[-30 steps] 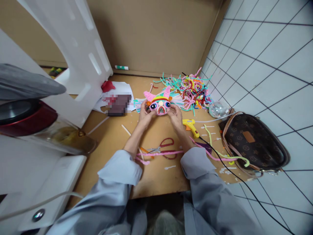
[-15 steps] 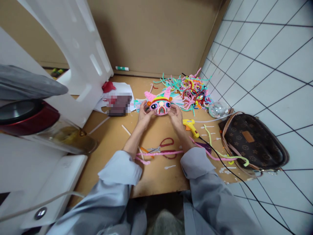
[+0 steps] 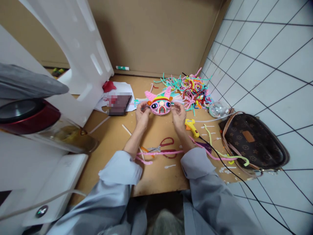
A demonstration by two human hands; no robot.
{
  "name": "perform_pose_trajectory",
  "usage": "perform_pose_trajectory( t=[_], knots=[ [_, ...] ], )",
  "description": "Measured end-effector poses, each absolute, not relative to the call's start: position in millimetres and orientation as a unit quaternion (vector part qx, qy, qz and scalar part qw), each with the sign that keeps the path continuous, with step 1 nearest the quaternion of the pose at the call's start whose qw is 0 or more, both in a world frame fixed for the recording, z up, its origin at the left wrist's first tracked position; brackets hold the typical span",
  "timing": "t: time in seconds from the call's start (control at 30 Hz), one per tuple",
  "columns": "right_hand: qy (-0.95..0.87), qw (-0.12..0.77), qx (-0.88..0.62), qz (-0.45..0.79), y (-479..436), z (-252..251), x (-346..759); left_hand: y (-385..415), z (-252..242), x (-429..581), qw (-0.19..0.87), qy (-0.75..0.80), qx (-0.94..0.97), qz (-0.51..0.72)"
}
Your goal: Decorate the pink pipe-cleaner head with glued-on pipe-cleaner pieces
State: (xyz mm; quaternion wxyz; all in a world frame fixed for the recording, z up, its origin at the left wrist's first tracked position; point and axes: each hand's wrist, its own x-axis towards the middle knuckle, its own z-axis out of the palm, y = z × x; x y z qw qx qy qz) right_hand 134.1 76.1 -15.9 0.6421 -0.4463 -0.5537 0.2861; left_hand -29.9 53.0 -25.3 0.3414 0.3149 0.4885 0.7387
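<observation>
A pink pipe-cleaner animal head (image 3: 160,106) with big eyes, pink ears and a rainbow band lies on the brown board (image 3: 156,176). My left hand (image 3: 142,113) is at its left edge, fingers curled and pinching beside the orange ear. My right hand (image 3: 178,114) rests on the board at its right edge, fingers loosely stretched, their tips just touching it. A yellow glue gun (image 3: 192,126) lies right beside my right hand. Red scissors (image 3: 164,147) lie between my forearms.
A tangle of coloured pipe cleaners (image 3: 189,89) lies behind the head. A brown patterned bag (image 3: 254,142) sits at the right, a black cable (image 3: 234,174) running past it. At the left are papers (image 3: 119,93), a white plastic stand (image 3: 80,55) and a red-lidded appliance (image 3: 26,114).
The head has come down onto the board. Both hands have drawn slightly apart from it and lowered, the right one loosening its hold.
</observation>
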Motion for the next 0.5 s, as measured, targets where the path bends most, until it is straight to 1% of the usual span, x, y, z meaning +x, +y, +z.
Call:
perform_pose_trajectory(
  t=[0.13,0.37,0.5],
  knots=[
    [-0.593,0.629,-0.461,0.201,67.2,-6.6,135.1,50.1,-19.8,-35.7,0.259,0.527,0.287,0.757],
    [-0.616,0.601,-0.497,0.113,56.5,2.3,135.7,45.2,-12.7,-36.9,0.216,0.508,0.331,0.765],
    [-0.651,0.592,-0.473,0.043,49.9,3.6,130.8,42.6,-11.5,-37.3,0.176,0.506,0.353,0.767]
  ],
)
